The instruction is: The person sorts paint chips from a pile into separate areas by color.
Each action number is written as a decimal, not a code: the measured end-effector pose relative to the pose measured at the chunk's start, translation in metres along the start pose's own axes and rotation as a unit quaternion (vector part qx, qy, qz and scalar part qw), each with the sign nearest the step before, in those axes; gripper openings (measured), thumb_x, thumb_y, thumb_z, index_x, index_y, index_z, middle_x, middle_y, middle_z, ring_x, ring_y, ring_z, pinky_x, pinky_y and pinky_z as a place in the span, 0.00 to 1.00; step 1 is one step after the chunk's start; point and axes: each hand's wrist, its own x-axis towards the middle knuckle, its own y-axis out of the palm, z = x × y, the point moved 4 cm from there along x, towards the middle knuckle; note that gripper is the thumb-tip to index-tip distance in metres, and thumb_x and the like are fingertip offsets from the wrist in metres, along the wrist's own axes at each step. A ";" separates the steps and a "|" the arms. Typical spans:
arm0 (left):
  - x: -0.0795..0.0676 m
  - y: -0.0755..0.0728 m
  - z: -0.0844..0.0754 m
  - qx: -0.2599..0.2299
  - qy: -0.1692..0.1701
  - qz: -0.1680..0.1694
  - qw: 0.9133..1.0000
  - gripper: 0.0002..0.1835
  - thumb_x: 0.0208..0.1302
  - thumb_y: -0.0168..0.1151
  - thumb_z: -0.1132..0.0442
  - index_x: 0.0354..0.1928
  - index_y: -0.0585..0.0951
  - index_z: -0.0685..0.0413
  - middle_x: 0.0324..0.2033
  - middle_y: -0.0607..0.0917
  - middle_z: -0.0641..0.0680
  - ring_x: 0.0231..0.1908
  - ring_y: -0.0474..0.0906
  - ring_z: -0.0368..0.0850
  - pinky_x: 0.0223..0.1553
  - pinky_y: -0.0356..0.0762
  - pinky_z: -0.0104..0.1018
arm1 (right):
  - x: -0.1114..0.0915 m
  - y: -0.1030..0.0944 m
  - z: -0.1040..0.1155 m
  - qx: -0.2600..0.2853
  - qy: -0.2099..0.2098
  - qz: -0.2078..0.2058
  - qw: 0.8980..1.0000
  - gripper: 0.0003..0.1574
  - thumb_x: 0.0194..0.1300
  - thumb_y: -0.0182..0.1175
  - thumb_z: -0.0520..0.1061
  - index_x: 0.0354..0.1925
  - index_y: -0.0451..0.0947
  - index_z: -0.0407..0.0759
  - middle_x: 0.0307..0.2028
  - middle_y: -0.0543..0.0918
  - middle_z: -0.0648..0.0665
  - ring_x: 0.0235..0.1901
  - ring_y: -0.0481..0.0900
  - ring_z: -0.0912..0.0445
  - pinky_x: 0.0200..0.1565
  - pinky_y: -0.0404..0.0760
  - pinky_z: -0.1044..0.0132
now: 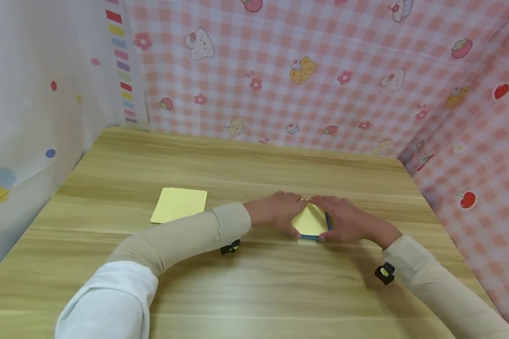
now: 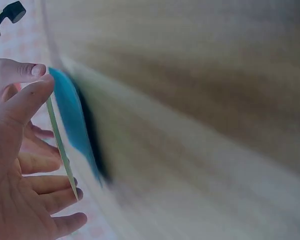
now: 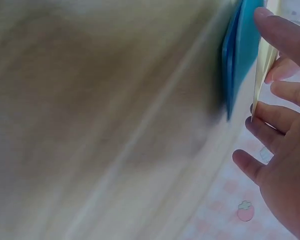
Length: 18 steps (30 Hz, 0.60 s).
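Note:
My left hand (image 1: 281, 212) and right hand (image 1: 344, 219) meet around a thin yellow card (image 1: 310, 220) right of the table's middle. Each thumb is at the card's near side, with fingers along its far side; both hands grip it. Below the yellow card are blue pieces (image 1: 309, 237), mostly covered in the head view. From the left wrist, one blue piece (image 2: 72, 115) looks bent, close to the tabletop. In the right wrist view, the blue pieces (image 3: 246, 45) form at least two layers, apart from the yellow card (image 3: 259, 80) at the lower end.
Another yellow card (image 1: 180, 205) with rounded corners lies flat on the wooden table (image 1: 246, 292), beyond the left forearm. Pink checked cloth (image 1: 254, 61) hangs behind the table and on the right, and white cloth (image 1: 38, 94) hangs on the left.

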 end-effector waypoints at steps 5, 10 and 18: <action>-0.037 -0.010 0.030 -0.014 -0.008 -0.029 0.999 0.53 0.62 0.69 0.38 0.77 0.58 0.63 0.73 0.65 0.63 0.73 0.60 0.57 0.73 0.57 0.51 | 0.036 -0.005 0.024 0.007 -0.020 0.004 1.000 0.57 0.58 0.75 0.55 0.75 0.59 0.38 0.72 0.65 0.34 0.71 0.61 0.36 0.64 0.60 0.31; -0.111 -0.016 0.084 -0.066 -0.013 -0.042 0.997 0.52 0.58 0.75 0.46 0.76 0.60 0.62 0.72 0.67 0.63 0.71 0.63 0.60 0.73 0.56 0.53 | 0.099 0.003 0.082 0.011 -0.051 -0.014 0.999 0.57 0.60 0.73 0.61 0.76 0.57 0.43 0.72 0.67 0.40 0.70 0.63 0.39 0.65 0.61 0.36; -0.191 0.001 0.151 -0.101 -0.050 -0.045 0.993 0.51 0.52 0.79 0.54 0.76 0.62 0.56 0.70 0.70 0.58 0.69 0.65 0.60 0.68 0.58 0.66 | 0.177 0.026 0.152 -0.011 -0.055 -0.009 0.998 0.59 0.63 0.66 0.69 0.79 0.52 0.47 0.73 0.66 0.43 0.70 0.64 0.44 0.64 0.63 0.41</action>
